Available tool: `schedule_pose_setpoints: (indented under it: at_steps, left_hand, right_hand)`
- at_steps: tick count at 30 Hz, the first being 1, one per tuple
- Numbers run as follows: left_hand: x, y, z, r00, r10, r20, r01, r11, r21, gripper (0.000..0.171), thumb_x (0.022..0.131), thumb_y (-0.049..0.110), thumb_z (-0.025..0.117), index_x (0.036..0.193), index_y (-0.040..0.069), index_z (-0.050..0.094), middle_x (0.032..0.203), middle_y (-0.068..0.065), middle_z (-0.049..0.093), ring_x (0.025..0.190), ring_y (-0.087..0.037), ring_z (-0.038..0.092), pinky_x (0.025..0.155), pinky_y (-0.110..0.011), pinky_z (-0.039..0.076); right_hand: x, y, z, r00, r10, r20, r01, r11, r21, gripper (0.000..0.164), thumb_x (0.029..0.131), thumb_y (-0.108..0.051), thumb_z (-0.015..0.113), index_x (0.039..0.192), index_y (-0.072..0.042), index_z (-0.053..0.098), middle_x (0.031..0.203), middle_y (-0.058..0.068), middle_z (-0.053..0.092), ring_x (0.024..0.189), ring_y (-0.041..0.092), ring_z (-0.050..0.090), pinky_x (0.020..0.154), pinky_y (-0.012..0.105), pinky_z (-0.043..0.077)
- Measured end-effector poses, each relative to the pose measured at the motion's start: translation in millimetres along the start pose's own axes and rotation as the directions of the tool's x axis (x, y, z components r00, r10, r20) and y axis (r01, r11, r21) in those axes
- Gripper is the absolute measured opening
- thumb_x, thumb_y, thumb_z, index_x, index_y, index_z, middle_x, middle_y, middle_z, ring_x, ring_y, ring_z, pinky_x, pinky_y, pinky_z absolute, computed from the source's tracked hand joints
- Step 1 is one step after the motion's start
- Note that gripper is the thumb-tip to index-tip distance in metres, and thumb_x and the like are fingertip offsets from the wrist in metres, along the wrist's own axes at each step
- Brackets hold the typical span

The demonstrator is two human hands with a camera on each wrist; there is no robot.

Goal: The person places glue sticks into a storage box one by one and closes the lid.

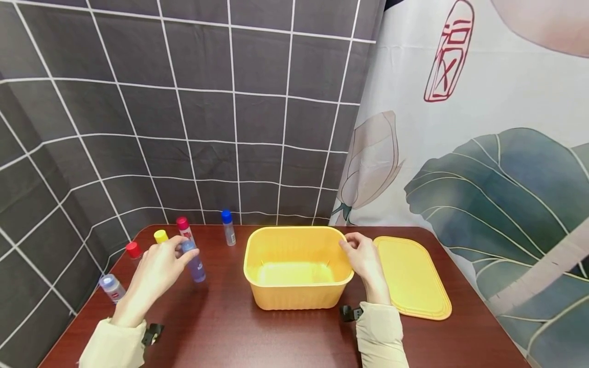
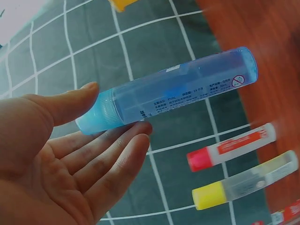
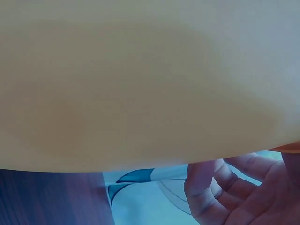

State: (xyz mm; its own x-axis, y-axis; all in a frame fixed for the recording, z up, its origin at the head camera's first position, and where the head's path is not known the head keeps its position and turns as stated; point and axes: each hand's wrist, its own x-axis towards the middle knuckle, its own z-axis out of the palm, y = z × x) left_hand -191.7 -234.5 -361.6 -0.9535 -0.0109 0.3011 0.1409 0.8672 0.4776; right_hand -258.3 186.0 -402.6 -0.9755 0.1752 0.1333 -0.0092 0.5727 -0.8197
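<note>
Between its thumb and fingers, my left hand [image 1: 158,268] pinches the light-blue cap of a clear blue glue bottle [image 2: 183,86]. Printed characters run along the bottle's side. In the head view it leans slightly, cap up, and whether its base touches the table I cannot tell. My right hand [image 1: 365,258] holds the right rim of an open yellow plastic box [image 1: 299,297], which has nothing inside. The box's wall fills most of the right wrist view and hides part of that hand's fingertips.
A yellow lid [image 1: 411,278] lies right of the box. Around the left hand stand bottles with a dark-red cap [image 1: 182,223], a yellow cap [image 1: 160,235], a red cap [image 1: 133,249] and a pale cap [image 1: 109,281]. A blue-capped bottle [image 1: 228,228] stands behind, near the table's back edge.
</note>
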Motion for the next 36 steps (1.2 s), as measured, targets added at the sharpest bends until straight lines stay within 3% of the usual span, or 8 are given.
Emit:
schedule_pose_setpoints:
  at_steps: [3,10,15,25,31,36]
  left_hand:
    - [5.4,5.3,-6.1,0.999,0.034,-0.034,-0.033,0.999,0.020,0.046,0.087,0.028,0.075,0.117,-0.005,0.062,0.090,-0.019,0.069,0.079,-0.036,0.065,0.062,-0.045,0.055]
    - [20.4,24.9,-19.4,0.994,0.104,-0.029,-0.103,0.995,0.012,0.037,0.087,0.026,0.075,0.109,-0.002,0.064,0.066,0.000,0.059,0.055,-0.016,0.051,0.047,-0.032,0.041]
    - [26.1,39.2,-23.9,0.993,0.116,-0.008,-0.116,0.993,-0.013,0.035,0.088,0.026,0.074,0.109,0.000,0.064,0.069,0.000,0.064,0.055,-0.012,0.060,0.050,-0.030,0.048]
    - [41.2,76.1,-28.7,0.973,0.223,-0.054,-0.222,0.975,0.033,0.028,0.086,0.027,0.075,0.103,0.006,0.068,0.070,0.000,0.063,0.057,-0.018,0.056,0.052,-0.033,0.045]
    - [49.9,98.2,-28.3,0.963,0.269,-0.024,-0.268,0.963,0.018,0.027,0.088,0.031,0.073,0.102,0.010,0.068,0.067,0.006,0.062,0.058,-0.016,0.056,0.053,-0.033,0.044]
    - [57.2,115.2,-23.1,0.959,0.278,0.046,-0.277,0.960,-0.033,0.025,0.090,0.032,0.071,0.103,0.011,0.066,0.064,0.011,0.063,0.048,-0.007,0.056,0.055,-0.033,0.046]
  right_hand:
    - [1.0,0.5,-0.1,1.000,0.010,0.002,-0.010,1.000,0.007,0.023,0.094,-0.019,0.066,0.109,-0.001,0.067,0.086,0.011,0.063,0.077,0.024,0.057,0.064,0.027,0.047]
    - [2.5,2.9,-0.8,1.000,0.003,-0.010,-0.003,1.000,0.011,0.023,0.094,-0.018,0.065,0.109,-0.001,0.067,0.086,0.011,0.063,0.078,0.025,0.057,0.064,0.028,0.047]
    - [1.3,3.4,-3.0,1.000,0.003,-0.009,-0.003,1.000,0.010,0.023,0.094,-0.018,0.065,0.109,0.000,0.067,0.086,0.011,0.063,0.078,0.024,0.057,0.064,0.027,0.047]
    - [0.5,2.4,-2.4,1.000,0.012,-0.021,-0.012,1.000,0.013,0.023,0.094,-0.018,0.066,0.108,-0.001,0.067,0.086,0.012,0.063,0.078,0.026,0.057,0.063,0.027,0.047]
    - [-0.7,0.9,1.2,1.000,0.016,-0.013,-0.015,0.999,0.032,0.021,0.094,-0.016,0.066,0.107,-0.001,0.067,0.085,0.011,0.062,0.076,0.025,0.056,0.062,0.027,0.047]
    - [-1.4,1.0,0.7,1.000,0.015,-0.005,-0.015,0.999,0.040,0.021,0.094,-0.017,0.066,0.107,-0.001,0.067,0.085,0.011,0.063,0.075,0.025,0.057,0.061,0.027,0.048]
